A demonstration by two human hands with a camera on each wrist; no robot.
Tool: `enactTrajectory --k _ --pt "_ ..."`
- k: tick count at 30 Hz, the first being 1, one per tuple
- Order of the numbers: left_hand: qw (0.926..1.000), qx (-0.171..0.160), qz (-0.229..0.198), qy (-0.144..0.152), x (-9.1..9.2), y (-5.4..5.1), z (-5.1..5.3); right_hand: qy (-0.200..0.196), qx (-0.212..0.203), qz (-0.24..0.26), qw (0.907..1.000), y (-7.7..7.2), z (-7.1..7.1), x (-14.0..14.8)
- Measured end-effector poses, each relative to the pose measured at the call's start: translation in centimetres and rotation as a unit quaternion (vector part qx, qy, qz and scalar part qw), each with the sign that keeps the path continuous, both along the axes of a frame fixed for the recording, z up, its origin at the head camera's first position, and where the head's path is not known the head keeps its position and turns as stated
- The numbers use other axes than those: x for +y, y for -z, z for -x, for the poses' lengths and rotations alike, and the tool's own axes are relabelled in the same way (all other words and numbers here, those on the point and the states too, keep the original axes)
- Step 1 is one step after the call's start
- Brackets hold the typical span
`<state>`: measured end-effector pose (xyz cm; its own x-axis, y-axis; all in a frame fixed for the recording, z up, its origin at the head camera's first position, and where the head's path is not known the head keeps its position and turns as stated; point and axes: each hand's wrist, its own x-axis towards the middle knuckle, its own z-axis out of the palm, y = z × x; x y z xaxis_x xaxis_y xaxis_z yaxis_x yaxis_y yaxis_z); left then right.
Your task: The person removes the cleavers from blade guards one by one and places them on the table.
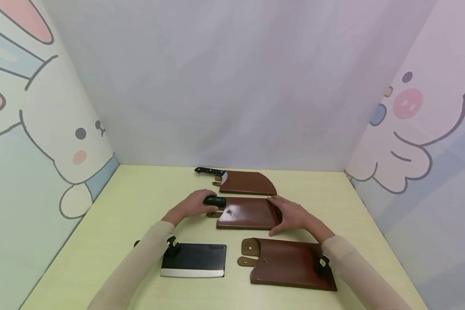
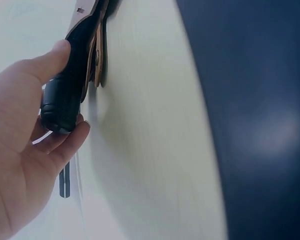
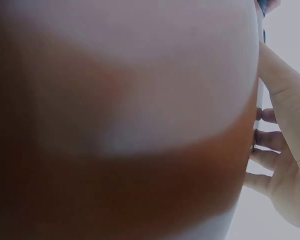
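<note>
In the middle of the table lies a brown leather sheath (image 1: 248,213) with a black handle (image 1: 215,201) sticking out of its left end. My left hand (image 1: 195,203) grips that handle; in the left wrist view the thumb and fingers of the hand (image 2: 25,130) curl round the black handle (image 2: 65,95), above the tabletop. At the sheath's right end my right hand (image 1: 292,215) rests with fingers spread along the far and near corners. The right wrist view shows the hand (image 3: 290,145) at its right edge, beside a large blurred brown surface (image 3: 190,185).
Behind lies a second sheath (image 1: 248,182) with a black-handled knife (image 1: 210,171) in it. Nearer, at left, is a bare cleaver (image 1: 195,258) with a dark blade; at right, a larger sheath (image 1: 290,262) with open straps, partly under my right forearm. Cartoon-printed walls (image 1: 232,86) enclose the table (image 1: 321,185).
</note>
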<state>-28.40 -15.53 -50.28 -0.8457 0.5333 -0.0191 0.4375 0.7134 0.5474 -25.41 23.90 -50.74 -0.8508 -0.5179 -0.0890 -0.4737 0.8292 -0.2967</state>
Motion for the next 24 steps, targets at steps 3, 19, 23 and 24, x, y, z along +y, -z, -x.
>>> enactTrajectory --k 3,19,23,24 --pt "1.0 0.005 0.005 0.0 0.13 -0.02 0.04 -0.001 0.003 -0.002 1.0 0.07 0.04 0.01" --pt "0.9982 0.043 0.031 0.028 0.14 0.0 0.15 -0.026 0.026 0.0 0.9993 0.51 0.54 0.17" --pt "0.9975 0.052 0.036 0.033 0.15 -0.05 0.16 -0.03 0.033 0.004 0.999 0.31 0.5 0.19" --pt "0.9974 0.053 0.038 0.032 0.19 -0.02 0.18 -0.031 0.035 0.006 0.9989 0.23 0.46 0.17"
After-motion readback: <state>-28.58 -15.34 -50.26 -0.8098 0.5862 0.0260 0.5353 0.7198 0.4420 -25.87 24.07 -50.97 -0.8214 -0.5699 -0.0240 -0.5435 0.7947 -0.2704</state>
